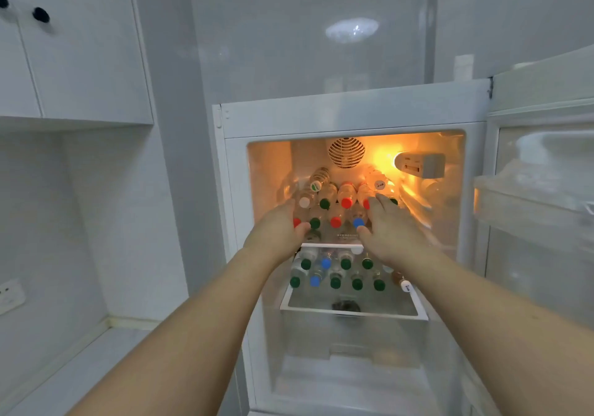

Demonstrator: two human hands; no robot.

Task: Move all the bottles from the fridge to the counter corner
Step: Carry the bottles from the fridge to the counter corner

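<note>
Orange-lit fridge (353, 116) is seen open, door (543, 165) swung to 3 o'clock. Bottles (334, 203) are stacked lying down on the upper shelf, caps facing out; more bottles are stood in the drawer (350, 311) below, at 6 o'clock of the stack.

Both hands are reached into the upper shelf. Left hand (283, 226) is held at 9 o'clock of the stack, fingers fairly straight, thumb beside a green cap; nothing is gripped. Right hand (389, 226) is laid at 3 o'clock, fingers spread wide over the bottle ends, thumb just below the blue cap (358, 222); no grip is shown either.

Step judged: reach-in, first grab not yet made. Task looks barely begun; no bottles are seen on the worktop (80, 370) at 8 o'clock.

Next move likely calls for fingers curled round a top-row bottle, since lower ones appear loaded and the stack may roll.

Clearance: side walls sit close to both wrists, drawer rim just under forearms. Open room is out toward the viewer, then left.
</note>
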